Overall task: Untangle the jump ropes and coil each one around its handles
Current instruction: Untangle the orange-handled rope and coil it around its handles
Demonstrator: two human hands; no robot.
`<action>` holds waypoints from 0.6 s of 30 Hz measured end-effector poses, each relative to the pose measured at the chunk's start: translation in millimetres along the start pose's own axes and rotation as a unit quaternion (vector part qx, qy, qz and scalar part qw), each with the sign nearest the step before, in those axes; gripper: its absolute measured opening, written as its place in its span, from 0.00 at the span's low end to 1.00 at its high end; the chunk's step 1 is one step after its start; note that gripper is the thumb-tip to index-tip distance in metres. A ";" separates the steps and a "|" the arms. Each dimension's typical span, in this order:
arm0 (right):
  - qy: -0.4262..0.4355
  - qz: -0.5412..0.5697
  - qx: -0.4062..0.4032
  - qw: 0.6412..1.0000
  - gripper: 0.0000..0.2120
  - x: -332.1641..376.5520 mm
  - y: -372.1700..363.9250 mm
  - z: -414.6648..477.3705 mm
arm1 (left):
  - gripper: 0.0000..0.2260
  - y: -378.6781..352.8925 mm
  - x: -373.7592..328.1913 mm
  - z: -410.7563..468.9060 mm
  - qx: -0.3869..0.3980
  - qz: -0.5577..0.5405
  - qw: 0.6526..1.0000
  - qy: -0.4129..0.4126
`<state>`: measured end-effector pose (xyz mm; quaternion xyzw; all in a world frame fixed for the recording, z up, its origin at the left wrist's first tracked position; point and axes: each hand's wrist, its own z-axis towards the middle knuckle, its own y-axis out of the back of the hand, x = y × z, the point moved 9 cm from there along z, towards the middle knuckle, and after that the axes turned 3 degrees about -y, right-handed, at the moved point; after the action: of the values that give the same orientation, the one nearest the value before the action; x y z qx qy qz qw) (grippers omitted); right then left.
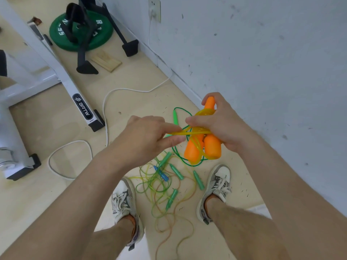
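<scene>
My right hand (223, 124) grips two orange foam handles (211, 148) held side by side, with a clear yellow rope (195, 131) wound around them. My left hand (148, 136) pinches a stretch of that yellow rope and holds it taut to the left of the handles. On the floor between my shoes lies a tangle of thin ropes (161, 188) with several green handles (177, 171) and a blue handle (162, 174). A bright green handle (175, 118) with a dark green rope lies on the floor behind my hands.
A white wall (262, 62) runs close on the right. A white cable (105, 113) snakes across the floor on the left. A white machine frame (56, 72), a green weight plate (80, 32) and black stand feet sit at the far left.
</scene>
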<state>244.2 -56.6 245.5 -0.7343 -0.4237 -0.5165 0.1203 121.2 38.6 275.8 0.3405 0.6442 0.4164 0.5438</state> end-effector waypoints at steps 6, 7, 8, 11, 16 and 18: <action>-0.001 -0.012 0.039 0.999 0.24 -1.0 -10.0 -2.6 | 0.13 -0.3 -4.8 -2.1 -0.043 0.051 0.998 0.004; 0.001 -0.016 0.042 0.999 0.23 -0.3 -11.7 -3.1 | 0.11 0.2 -7.6 -0.9 -0.050 0.056 0.997 -0.003; 0.003 -0.020 0.045 0.999 0.23 0.4 -13.1 -3.7 | 0.10 -0.7 -9.9 1.0 -0.041 0.058 0.997 -0.007; 0.008 -0.035 0.047 0.998 0.23 1.4 -15.5 -4.1 | 0.11 -13.8 -6.3 5.2 0.051 0.006 0.998 0.021; 0.002 -0.051 0.010 0.999 0.22 0.8 -8.6 -3.6 | 0.14 1.4 -0.7 -2.5 0.034 -0.106 0.991 0.074; 0.008 -0.080 -0.022 0.997 0.21 2.0 -4.4 -3.4 | 0.15 14.0 0.4 -5.4 -0.031 -0.247 0.962 0.113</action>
<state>238.9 -55.0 247.5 -0.6965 -0.4687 -0.5393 0.0659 115.6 44.0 288.7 0.1050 0.7521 0.3248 0.5637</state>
